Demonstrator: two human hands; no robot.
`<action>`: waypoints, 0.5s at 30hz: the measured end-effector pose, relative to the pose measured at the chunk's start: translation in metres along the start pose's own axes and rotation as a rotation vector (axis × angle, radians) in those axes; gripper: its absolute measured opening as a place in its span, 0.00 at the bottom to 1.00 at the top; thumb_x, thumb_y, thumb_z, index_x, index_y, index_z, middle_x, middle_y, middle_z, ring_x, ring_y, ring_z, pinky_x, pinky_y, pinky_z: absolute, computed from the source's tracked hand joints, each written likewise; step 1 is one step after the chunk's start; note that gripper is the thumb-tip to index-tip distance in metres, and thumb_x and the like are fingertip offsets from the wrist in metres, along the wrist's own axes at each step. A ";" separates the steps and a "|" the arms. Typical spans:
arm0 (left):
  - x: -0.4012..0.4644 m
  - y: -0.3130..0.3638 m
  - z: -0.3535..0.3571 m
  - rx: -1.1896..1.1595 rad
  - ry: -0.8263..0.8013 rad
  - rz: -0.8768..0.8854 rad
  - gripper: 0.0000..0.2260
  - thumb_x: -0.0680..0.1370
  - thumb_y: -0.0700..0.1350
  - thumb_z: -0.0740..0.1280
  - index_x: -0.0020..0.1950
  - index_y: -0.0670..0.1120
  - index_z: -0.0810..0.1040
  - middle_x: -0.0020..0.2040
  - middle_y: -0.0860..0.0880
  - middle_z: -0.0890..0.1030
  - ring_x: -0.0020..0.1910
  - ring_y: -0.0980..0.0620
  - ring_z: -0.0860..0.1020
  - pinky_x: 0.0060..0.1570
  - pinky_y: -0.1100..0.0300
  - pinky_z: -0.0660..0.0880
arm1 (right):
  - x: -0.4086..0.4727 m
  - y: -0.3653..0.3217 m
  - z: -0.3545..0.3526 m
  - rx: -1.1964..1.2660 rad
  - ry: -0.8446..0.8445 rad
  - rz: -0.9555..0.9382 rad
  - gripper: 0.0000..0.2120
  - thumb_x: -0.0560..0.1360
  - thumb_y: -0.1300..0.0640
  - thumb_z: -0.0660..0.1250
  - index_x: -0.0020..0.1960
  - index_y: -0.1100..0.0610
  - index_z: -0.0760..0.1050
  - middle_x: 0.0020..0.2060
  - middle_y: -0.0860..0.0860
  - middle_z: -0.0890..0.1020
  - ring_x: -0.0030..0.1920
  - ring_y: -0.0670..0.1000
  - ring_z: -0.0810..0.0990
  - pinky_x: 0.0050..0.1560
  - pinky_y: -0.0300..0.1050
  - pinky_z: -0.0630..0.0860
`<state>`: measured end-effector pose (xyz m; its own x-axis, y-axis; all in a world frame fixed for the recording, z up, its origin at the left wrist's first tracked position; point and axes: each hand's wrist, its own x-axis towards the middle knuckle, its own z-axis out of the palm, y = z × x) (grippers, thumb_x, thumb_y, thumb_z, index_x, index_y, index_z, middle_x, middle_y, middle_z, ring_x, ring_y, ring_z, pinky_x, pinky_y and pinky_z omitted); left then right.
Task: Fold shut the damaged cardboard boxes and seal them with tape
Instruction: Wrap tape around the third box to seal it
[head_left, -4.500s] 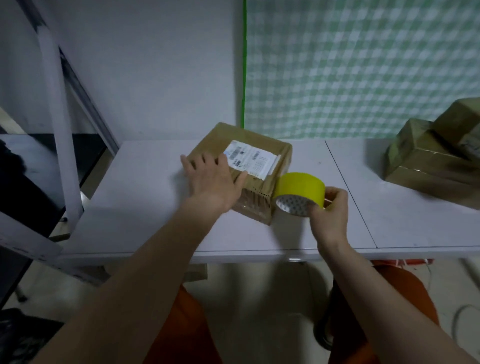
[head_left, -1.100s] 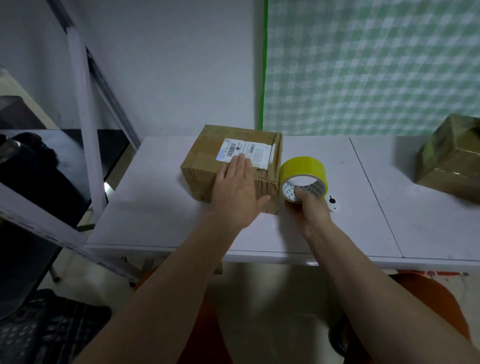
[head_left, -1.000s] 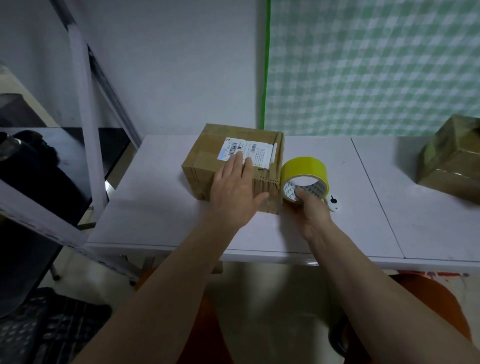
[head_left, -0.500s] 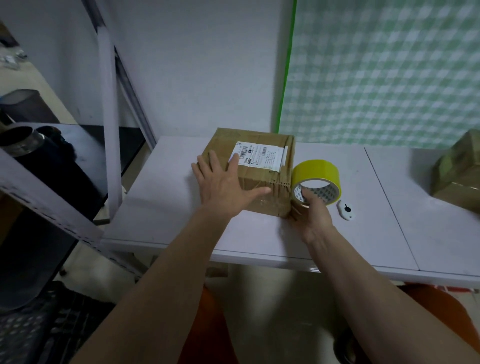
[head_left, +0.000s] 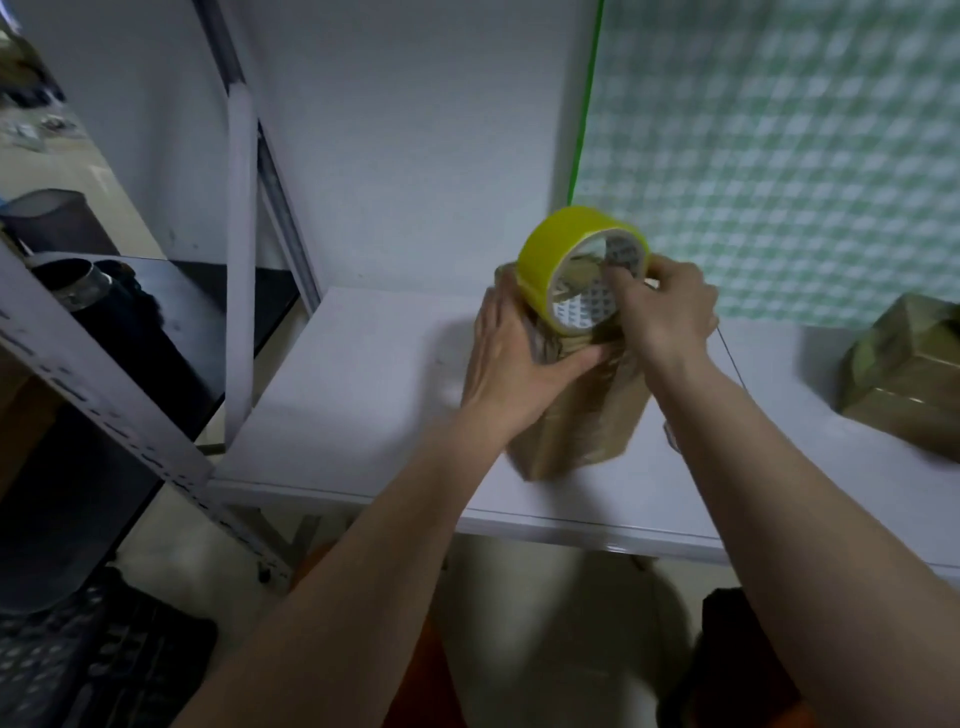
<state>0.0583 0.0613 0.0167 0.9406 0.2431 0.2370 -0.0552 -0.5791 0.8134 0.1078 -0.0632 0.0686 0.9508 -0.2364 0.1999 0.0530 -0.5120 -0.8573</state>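
Head view. A cardboard box (head_left: 576, 415) stands on the white table (head_left: 353, 395), just right of frame centre, blurred by motion. Its near face carries strips of clear tape; its upper part is covered by both hands.

The left hand (head_left: 511, 358) lies against the box's left side, at 9 o'clock from the box. The fingers are straight and point up along the side, while the thumb reaches right across the near face. It presses the box rather than curling round it.

The right hand (head_left: 662, 312) is at 1 o'clock from the box top. Its fingers curl round the rim of a yellow tape roll (head_left: 576, 270), with fingertips inside the core. The roll is held on edge above the box top, its open core facing the camera.

A second taped cardboard box (head_left: 904, 374) sits on the same table at 3 o'clock, well apart. A grey metal rack frame (head_left: 239, 249) stands at 9 o'clock. A green checked sheet (head_left: 779, 145) hangs on the wall at 1 o'clock.
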 end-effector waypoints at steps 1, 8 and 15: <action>0.001 0.002 0.001 -0.052 0.035 0.049 0.49 0.59 0.67 0.73 0.74 0.46 0.61 0.72 0.46 0.67 0.73 0.49 0.63 0.70 0.50 0.65 | -0.003 0.002 0.000 -0.052 -0.004 -0.016 0.13 0.72 0.44 0.64 0.46 0.53 0.80 0.52 0.58 0.78 0.62 0.61 0.69 0.61 0.53 0.64; -0.005 -0.015 -0.004 0.047 0.131 0.095 0.39 0.59 0.65 0.75 0.64 0.50 0.71 0.63 0.51 0.74 0.65 0.51 0.71 0.61 0.50 0.73 | -0.022 0.006 0.004 -0.036 -0.064 -0.085 0.13 0.76 0.52 0.61 0.47 0.59 0.79 0.49 0.62 0.81 0.53 0.63 0.77 0.50 0.51 0.72; -0.010 -0.010 -0.015 0.227 0.040 0.145 0.40 0.63 0.66 0.74 0.68 0.50 0.66 0.72 0.54 0.65 0.71 0.54 0.62 0.69 0.55 0.64 | -0.011 0.018 -0.015 0.383 0.050 0.057 0.06 0.75 0.61 0.62 0.42 0.52 0.73 0.39 0.53 0.83 0.43 0.53 0.83 0.47 0.49 0.78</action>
<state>0.0440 0.0757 0.0142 0.9142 0.1722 0.3668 -0.1080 -0.7690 0.6301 0.0937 -0.0823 0.0576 0.9400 -0.3005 0.1617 0.1197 -0.1533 -0.9809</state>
